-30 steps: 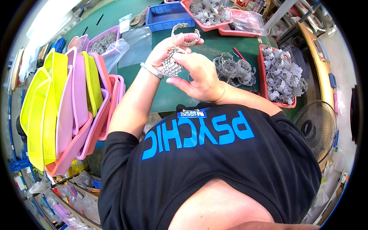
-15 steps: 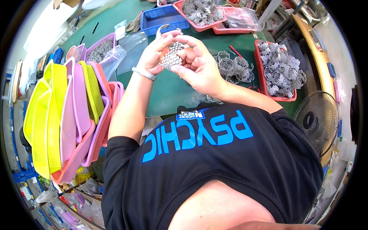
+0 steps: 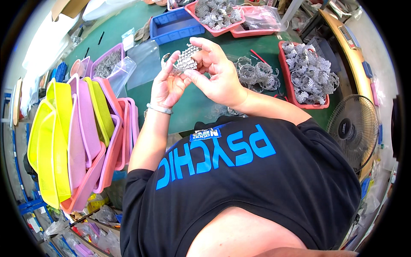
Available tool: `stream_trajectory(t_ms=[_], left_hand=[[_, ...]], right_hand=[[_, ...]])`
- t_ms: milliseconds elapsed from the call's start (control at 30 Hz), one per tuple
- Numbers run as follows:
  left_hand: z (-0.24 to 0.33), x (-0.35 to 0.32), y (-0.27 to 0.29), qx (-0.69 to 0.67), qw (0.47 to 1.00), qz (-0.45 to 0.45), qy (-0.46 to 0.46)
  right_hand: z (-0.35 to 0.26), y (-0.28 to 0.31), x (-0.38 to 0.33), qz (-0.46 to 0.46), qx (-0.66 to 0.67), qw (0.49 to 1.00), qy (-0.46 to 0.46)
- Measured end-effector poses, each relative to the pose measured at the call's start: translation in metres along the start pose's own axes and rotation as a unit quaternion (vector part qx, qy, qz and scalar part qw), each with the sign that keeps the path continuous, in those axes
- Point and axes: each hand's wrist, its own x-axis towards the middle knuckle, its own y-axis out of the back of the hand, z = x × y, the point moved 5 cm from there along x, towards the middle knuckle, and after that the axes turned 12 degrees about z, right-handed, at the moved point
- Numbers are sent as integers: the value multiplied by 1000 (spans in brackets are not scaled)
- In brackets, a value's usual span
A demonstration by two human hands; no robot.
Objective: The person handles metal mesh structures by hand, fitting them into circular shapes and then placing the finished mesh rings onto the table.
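Note:
Over the near side of the green table point(image 3: 184, 113), both my hands are raised with a silver metal bracelet point(image 3: 185, 61) between them. Its surface is bumpy, like scales, and it curves round. My left hand point(image 3: 168, 88), palm turned up and a pale bangle on its wrist, has its fingers closed on the bracelet's left part. From the right, the thumb and bent fingers of my right hand point(image 3: 217, 79) grip the other side. The fingers partly hide the bracelet.
Similar silver pieces point(image 3: 257, 76) lie on the table to the right, fill a red basket point(image 3: 325, 104) and a pink tray point(image 3: 218, 32). A blue tray point(image 3: 177, 32) stands behind my hands. At left are a purple basket point(image 3: 122, 49) and stacked colored baskets point(image 3: 60, 141); a fan point(image 3: 351, 128) stands right.
The bracelet has been turned and shifted slightly left between my hands. My left hand has dropped lower, its palm opening more to view. The whole view has shifted a little.

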Motion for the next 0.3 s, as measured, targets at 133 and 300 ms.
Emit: stream_trajectory(t_ms=[133,300], left_hand=[[4,-4,-14,-17,999,-42,1],[5,-6,-22,21,997,-77,-7]], right_hand=[[0,0,-2,-7,-19,999,25],[-2,1,-5,-19,-45,998,41]])
